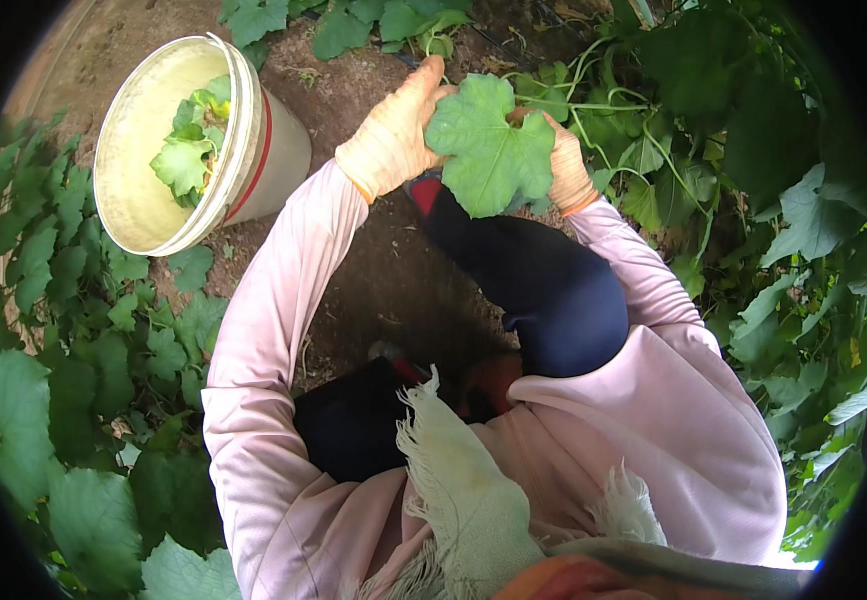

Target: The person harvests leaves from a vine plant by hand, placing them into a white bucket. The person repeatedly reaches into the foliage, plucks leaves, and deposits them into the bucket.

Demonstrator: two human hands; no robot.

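leaf: the broad lobed leaf is up between the hands, over the soil, right of the bucket's rim.
handling: likely very light, soft and limp, its thin blade easy to crease or tear; the stalk, hidden here, is probably the firmest place to grip.
left hand: the gloved left hand meets the leaf's left edge; fingers partly hidden, so i cannot tell whether they clamp anything.
right hand: the right hand, also gloved, sits apart from it at the leaf's right edge; its grip cannot be told either.
bucket: pale, open-topped bucket with a red band.
contents: loose green leaves, one partly yellow, inside near the rim's right edge; depth unclear.
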